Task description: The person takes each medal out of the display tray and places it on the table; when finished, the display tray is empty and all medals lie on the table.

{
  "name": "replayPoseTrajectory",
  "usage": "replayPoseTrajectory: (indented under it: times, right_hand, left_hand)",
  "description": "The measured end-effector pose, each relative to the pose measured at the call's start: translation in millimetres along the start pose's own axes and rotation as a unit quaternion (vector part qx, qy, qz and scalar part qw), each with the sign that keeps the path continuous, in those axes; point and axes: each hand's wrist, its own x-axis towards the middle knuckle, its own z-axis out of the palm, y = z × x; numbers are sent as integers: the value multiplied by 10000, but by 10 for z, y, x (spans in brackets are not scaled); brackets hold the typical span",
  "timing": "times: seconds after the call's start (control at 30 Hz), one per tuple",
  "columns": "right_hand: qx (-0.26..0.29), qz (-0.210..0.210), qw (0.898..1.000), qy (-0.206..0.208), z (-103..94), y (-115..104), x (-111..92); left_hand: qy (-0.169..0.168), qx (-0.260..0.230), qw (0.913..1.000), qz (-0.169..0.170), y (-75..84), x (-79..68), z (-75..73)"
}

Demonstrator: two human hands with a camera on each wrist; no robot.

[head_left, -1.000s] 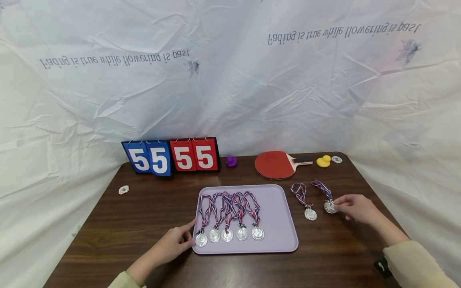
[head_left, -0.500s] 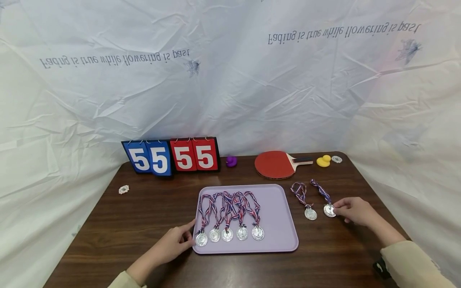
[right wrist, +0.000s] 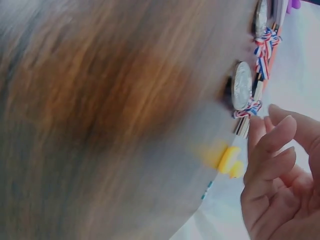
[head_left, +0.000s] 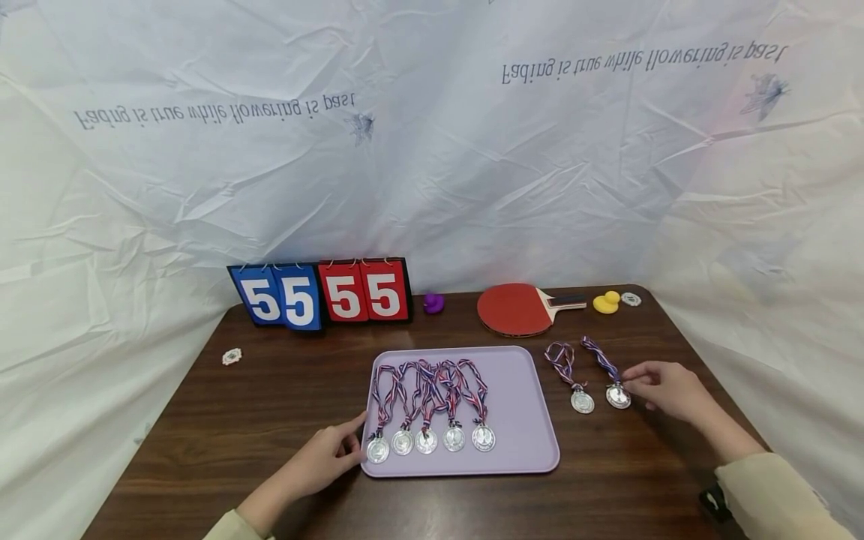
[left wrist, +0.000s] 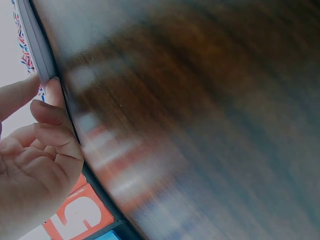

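Several silver medals (head_left: 454, 437) with red, white and blue ribbons lie in a row on a lilac tray (head_left: 523, 420). My left hand (head_left: 322, 457) pinches the tray's left rim (left wrist: 35, 45). To the tray's right, two more medals lie on the table. My right hand (head_left: 664, 388) is at the outer medal (head_left: 617, 395), thumb and fingertips at its upper right edge by the ribbon knot. That same medal (right wrist: 242, 86) shows in the right wrist view, its ribbon (right wrist: 248, 109) right at my fingertips. The other loose medal (head_left: 582, 401) lies just left of it.
Along the back of the brown table (head_left: 283, 405) are a blue and red flip scoreboard (head_left: 320, 294), a purple duck (head_left: 434, 303), a red table tennis bat (head_left: 516, 309), a yellow duck (head_left: 607, 302) and a white chip (head_left: 631, 299). Another chip (head_left: 232, 355) lies at left.
The outer medal has slid slightly towards me, its ribbon shifting a little left. My right fingertips have moved from its side up to the ribbon knot. My left hand and the tray stay put.
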Motion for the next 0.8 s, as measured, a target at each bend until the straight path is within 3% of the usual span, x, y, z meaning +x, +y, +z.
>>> replayPoseTrajectory:
  times: [0.37, 0.57, 0.8]
  right_hand:
    - [-9, -586, 9978, 324, 140, -432, -101]
    - [244, -972, 9948, 156, 345, -748, -194]
    - [592, -1081, 9920, -267, 516, -1047, -298]
  left_hand:
    - [26, 64, 10000, -28, 0, -7, 7]
    - [76, 105, 9999, 40, -5, -10, 10]
    - [75, 37, 10000, 38, 10, -9, 7]
